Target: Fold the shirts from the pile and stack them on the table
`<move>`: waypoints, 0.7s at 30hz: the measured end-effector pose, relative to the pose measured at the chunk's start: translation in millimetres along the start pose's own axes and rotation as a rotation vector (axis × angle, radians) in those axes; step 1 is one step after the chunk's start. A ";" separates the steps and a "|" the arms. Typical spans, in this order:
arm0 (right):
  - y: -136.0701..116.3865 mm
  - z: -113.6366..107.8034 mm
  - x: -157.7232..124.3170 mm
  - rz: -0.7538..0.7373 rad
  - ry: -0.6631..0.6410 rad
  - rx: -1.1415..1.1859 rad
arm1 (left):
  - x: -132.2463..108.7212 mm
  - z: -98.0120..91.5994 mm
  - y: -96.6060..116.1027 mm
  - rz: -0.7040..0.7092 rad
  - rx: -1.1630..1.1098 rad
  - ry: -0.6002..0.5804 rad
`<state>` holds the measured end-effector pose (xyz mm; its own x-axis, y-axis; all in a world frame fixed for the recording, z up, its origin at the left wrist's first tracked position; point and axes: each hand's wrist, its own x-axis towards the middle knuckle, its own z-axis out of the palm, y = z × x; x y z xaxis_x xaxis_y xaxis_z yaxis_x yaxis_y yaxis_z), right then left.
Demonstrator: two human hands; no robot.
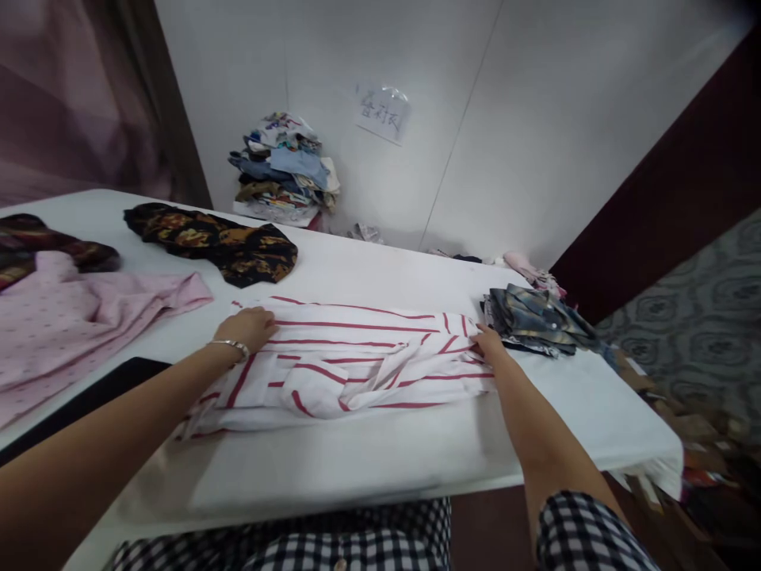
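Loosely creased striped shirt, oblong, left hand, right hand holding ends

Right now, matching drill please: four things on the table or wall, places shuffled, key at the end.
1. White cloth garment with red stripes
2. Pink dotted fabric garment
3. White handwritten paper sign
4. Folded dark plaid cloth stack

A. On the pale flat wall
B. On the white-covered table, just beyond the right hand
C. Touched by both hands
D. Left of the left hand

Pairs: 1-C, 2-D, 3-A, 4-B
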<state>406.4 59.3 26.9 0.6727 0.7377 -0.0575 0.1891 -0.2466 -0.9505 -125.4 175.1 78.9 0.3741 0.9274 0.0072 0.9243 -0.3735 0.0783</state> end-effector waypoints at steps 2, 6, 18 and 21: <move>-4.4 -2.1 -3.1 -0.031 0.045 -0.091 | -8.0 -8.0 5.0 0.056 -0.073 0.036; -11.5 -5.4 -30.3 -0.243 0.044 -0.211 | -43.5 -11.9 31.0 0.292 -0.358 0.036; -14.4 6.8 -82.4 -0.795 -0.422 -0.789 | -94.8 -7.4 80.8 0.739 -0.224 -0.060; -17.9 0.7 -81.4 -0.799 -0.456 -0.774 | -97.8 -27.7 79.7 0.664 -0.389 -0.083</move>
<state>347.7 4.1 48.4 -0.1160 0.9702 0.2126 0.9220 0.1847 -0.3402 -90.4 55.3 112.1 0.8592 0.5014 0.1015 0.4170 -0.8015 0.4286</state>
